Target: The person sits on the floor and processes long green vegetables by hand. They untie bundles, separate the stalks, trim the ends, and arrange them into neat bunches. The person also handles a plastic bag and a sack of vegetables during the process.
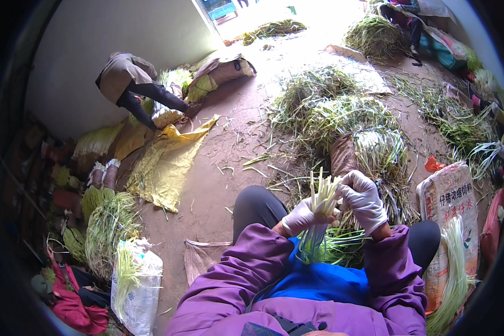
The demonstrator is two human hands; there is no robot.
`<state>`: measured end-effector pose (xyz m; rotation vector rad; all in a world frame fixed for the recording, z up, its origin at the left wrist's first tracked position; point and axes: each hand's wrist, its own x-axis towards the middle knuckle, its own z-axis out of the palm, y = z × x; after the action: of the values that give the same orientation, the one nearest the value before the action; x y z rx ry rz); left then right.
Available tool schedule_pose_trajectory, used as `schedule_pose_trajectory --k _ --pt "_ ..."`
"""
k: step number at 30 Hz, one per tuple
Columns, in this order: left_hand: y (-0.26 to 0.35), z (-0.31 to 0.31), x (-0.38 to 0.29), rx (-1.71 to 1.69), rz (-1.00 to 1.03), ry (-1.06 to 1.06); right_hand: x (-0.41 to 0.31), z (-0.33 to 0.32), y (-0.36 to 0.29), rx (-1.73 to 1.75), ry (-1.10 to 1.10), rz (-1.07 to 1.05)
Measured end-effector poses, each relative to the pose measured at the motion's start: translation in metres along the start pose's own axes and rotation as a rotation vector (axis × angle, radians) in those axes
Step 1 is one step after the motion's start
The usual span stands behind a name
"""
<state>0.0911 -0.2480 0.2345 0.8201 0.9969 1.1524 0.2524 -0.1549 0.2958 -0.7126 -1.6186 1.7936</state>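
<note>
My left hand (306, 216), in a pale thin glove, is closed around a bunch of long green stalks (325, 193). Their whitish bases point up and the green leaves hang down over my lap. At the right side of those bases is my right hand (363, 203), gloved too, with its fingers curled. Whether it pinches a stalk is hidden. More loose green leaves (344, 245) lie between my knees, over a blue apron (319, 281). Just beyond my hands rises a big heap of similar stalks (348, 113), some of it against a brown wrap (342, 155).
To my right stands a printed sack (449, 201) with pale stalks (451, 269) against it. A white sack (138, 285) bearing stalks is at lower left. A person (128, 80) bends over bundles near a yellow sheet (172, 159). Other people sit at both edges.
</note>
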Motion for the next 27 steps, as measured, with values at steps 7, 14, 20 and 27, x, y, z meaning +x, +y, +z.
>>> schedule_pose_trajectory --k 7,14,20,27 --pt "0.006 0.012 -0.019 -0.183 -0.036 -0.028 -0.012 0.006 -0.017 -0.17 0.017 -0.029" --pt "-0.001 -0.014 0.023 -0.291 -0.044 0.126 0.022 -0.031 -0.002 -0.135 0.1 -0.079" --pt "0.007 -0.029 0.037 -0.292 -0.026 0.152 0.039 -0.021 0.009 -0.354 -0.051 -0.404" --pt "-0.001 -0.039 0.042 -0.24 0.071 0.134 0.043 -0.001 0.007 -0.619 -0.015 -0.546"
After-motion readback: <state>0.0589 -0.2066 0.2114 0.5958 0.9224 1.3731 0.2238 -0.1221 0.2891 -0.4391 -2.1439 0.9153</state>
